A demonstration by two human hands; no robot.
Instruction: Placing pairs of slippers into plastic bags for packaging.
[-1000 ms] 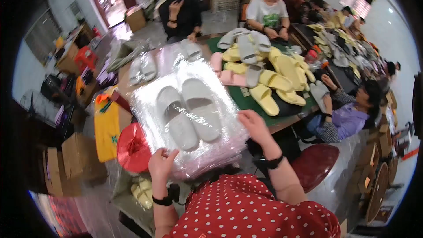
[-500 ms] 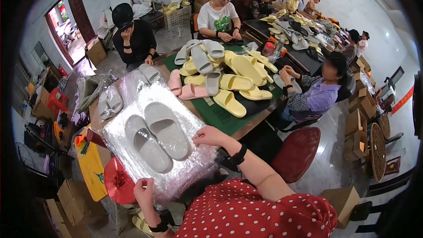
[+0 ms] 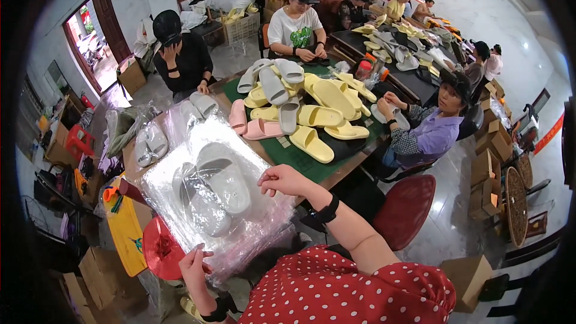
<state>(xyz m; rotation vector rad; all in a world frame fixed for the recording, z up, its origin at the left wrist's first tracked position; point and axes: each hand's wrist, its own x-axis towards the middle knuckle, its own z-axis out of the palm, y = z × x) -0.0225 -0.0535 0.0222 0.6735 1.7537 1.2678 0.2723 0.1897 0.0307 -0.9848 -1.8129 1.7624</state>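
Note:
A pair of grey slide slippers lies on a stack of clear plastic film in front of me. Shiny film blurs their surfaces, so a sheet appears to cover them. My right hand hovers at the right edge of the stack, its fingers loosely bent and apart, nothing seen in them. By the near left corner is my left hand, fingers also bent and spread, with no object visible between them. Beyond the stack sit wrapped grey slippers and another grey slipper pair.
Yellow slippers heap on the green mat, with pink slippers and grey ones. A red twine spool stands left, beside a yellow board. A red chair is at right. Several co-workers sit around the tables.
Film now glistens over the grey slippers, which lay uncovered before. Both my hands have loosened from pinches, fingers parting. A co-worker at the right has raised their head.

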